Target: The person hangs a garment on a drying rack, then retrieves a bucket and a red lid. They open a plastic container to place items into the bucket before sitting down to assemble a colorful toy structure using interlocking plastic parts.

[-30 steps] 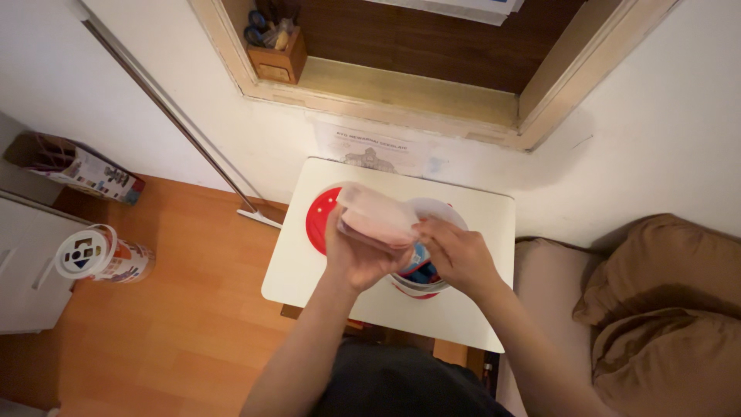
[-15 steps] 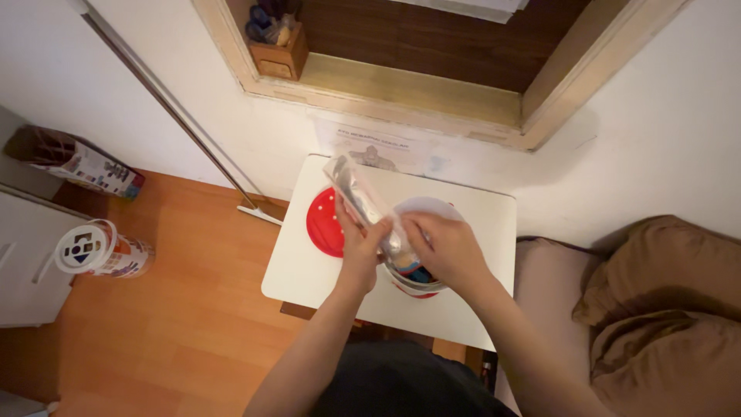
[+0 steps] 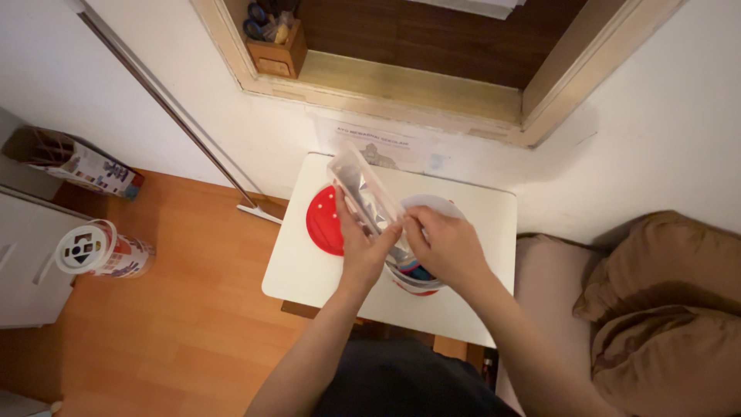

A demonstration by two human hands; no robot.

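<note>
since half a second ago the clear pouch (image 3: 369, 197) has tilted further toward 11 o'clock. the left hand (image 3: 361, 249) has its grip closed on the pouch, and the right hand (image 3: 448, 249) pinches its lower end above the white tub (image 3: 421, 276) on the desk (image 3: 309, 270). a red lid (image 3: 323, 224) lies at the left hand's 10 o'clock.

Left hand (image 3: 361, 251) grips clear plastic pouch (image 3: 364, 191) from its left side, pouch tilted, upper end pointing away from hand toward wall. Right hand (image 3: 446, 247) pinches pouch's lower end, just right of left hand. Round container (image 3: 432, 207) under right hand, contents partly hidden. Red lid (image 3: 323, 222) flat on white table (image 3: 297, 270), just left of left hand.
</note>
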